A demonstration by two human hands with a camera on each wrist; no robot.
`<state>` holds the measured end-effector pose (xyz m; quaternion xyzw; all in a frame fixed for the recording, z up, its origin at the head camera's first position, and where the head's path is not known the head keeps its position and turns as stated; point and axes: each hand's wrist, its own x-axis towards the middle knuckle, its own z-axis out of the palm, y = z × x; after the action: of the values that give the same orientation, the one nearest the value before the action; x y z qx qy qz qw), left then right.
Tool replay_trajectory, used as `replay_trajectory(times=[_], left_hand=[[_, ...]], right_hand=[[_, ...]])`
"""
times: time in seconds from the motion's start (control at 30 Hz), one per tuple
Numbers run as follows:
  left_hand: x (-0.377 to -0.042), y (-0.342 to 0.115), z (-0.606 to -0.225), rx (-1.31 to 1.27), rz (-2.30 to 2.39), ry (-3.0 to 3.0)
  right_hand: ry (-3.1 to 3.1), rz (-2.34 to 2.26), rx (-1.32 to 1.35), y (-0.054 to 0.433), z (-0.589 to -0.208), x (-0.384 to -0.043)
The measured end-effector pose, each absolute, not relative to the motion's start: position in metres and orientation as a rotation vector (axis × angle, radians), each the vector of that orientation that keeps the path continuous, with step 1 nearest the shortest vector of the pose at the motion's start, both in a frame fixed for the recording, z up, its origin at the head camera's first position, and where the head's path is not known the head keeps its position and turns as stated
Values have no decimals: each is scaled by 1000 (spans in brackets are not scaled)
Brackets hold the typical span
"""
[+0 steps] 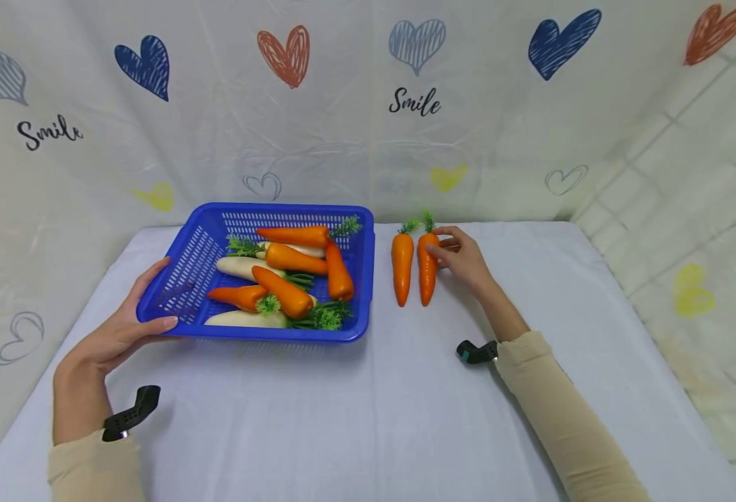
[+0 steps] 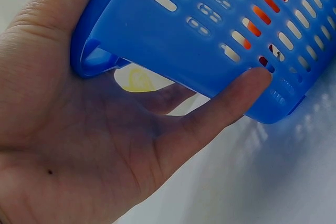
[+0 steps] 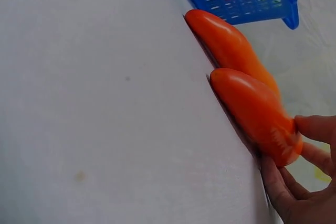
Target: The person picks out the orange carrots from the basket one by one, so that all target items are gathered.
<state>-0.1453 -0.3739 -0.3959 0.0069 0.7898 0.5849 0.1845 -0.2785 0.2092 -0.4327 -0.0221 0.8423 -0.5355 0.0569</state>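
Observation:
My left hand (image 1: 113, 331) grips the near left corner of a blue plastic basket (image 1: 254, 335). In the left wrist view, fingers spread along the slotted wall (image 2: 152, 40) below the rim. Orange carrots (image 1: 282, 293) with green tops and white radishes (image 1: 242, 267) lie in the basket. To its right, two carrots lie side by side on the table, tips toward me. My right hand (image 1: 464, 261) pinches the right carrot (image 1: 427, 275) near its leafy end, with thumb and fingers on either side, as the right wrist view shows. The left carrot (image 1: 402, 268) lies untouched beside it.
A white cloth (image 1: 368, 432) covers the table. Behind it hangs a pale curtain (image 1: 342, 125) printed with hearts and "Smile", which also runs along both sides. The basket's right wall stands close to the left loose carrot.

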Motion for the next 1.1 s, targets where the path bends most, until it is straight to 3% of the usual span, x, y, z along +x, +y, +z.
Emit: replay_trajectory(times=[0.27,0.63,1.1], left_hand=[[-143,-373,-395,12,1655,2219],[-144,-372,-396,17,1659,2223],[-144,-373,-395,26,1669,2212]], right_hand=[[2487,-1634,-51,202,-406,-267],[2544,-1667,-67,213,-434,-280],[2764,-1687,-226,199,-415,-275]])
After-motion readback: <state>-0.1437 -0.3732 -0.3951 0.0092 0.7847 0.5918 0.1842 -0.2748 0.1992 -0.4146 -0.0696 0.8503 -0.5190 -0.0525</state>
